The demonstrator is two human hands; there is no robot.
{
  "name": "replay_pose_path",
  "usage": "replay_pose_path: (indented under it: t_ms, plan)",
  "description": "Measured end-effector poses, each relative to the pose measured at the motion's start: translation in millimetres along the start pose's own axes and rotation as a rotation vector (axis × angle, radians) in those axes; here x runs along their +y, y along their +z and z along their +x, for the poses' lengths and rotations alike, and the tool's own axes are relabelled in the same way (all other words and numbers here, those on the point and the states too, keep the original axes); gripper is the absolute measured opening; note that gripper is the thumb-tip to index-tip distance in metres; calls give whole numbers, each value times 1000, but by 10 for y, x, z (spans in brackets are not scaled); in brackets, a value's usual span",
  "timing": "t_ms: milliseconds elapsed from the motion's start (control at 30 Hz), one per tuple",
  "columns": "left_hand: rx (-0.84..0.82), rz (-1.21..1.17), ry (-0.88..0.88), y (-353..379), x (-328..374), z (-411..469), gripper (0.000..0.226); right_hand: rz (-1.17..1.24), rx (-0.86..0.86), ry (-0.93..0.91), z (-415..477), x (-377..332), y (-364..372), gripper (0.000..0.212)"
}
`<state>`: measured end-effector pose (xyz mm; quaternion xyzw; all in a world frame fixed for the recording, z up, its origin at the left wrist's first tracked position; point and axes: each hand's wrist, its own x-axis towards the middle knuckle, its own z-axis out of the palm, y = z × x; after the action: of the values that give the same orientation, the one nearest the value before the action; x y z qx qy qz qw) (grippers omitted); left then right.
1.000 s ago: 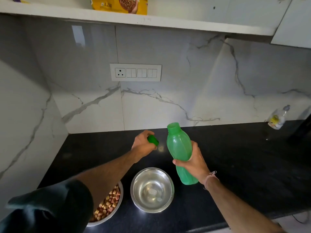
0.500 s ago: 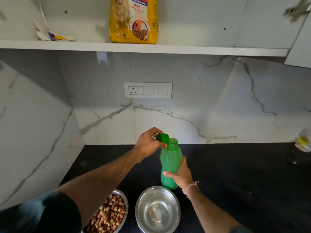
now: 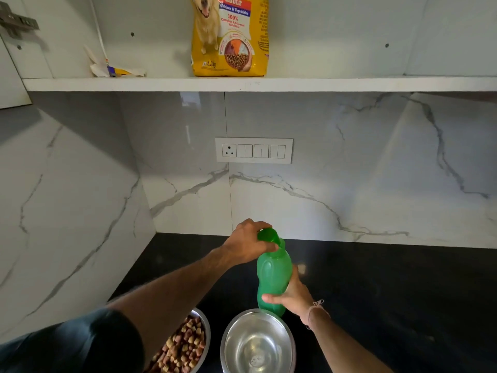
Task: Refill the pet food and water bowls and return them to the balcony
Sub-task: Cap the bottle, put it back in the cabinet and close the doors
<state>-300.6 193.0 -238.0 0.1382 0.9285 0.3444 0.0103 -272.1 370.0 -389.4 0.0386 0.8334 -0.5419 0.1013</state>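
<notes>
Food bowl [image 3: 206,325] with mixed kibble is mostly hidden behind the left forearm and cut by the bottom edge. Steel water bowl [image 3: 236,335], just right of it, is also cut off below; can't tell how much water is inside. Both sit on the black counter [image 3: 390,292]. Green bottle [image 3: 274,275] stands upright behind the water bowl, its base hidden by the rim. Right hand [image 3: 291,294] wraps its lower body, a thread at the wrist. Left hand [image 3: 246,244] pinches the green cap [image 3: 267,235] at the mouth; unclear if the cap is seated. Dog food bag [image 3: 231,36] on the shelf [image 3: 322,84] has its top cropped; crumpled wrapper [image 3: 115,68] to its left. Switch panel [image 3: 254,150] on the marble wall.
</notes>
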Motion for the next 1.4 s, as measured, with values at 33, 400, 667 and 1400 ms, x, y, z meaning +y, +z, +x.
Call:
replay_pose_path:
  t_ms: [33, 400, 667, 1400]
  plan:
    - [-2, 1, 1, 1, -11, 17, 65, 17, -35, 18, -14, -51, -31, 115]
    - [-92, 119, 78, 44, 29, 168, 68, -138, 96, -157, 82, -653, -104, 75]
    - [-148, 289, 138, 15, 25, 247, 62, -90, 92, -127, 76, -647, -116, 74]
    - [-440, 574, 317, -88, 353, 446, 45, -83, 75, -102, 87, -574, -116, 71]
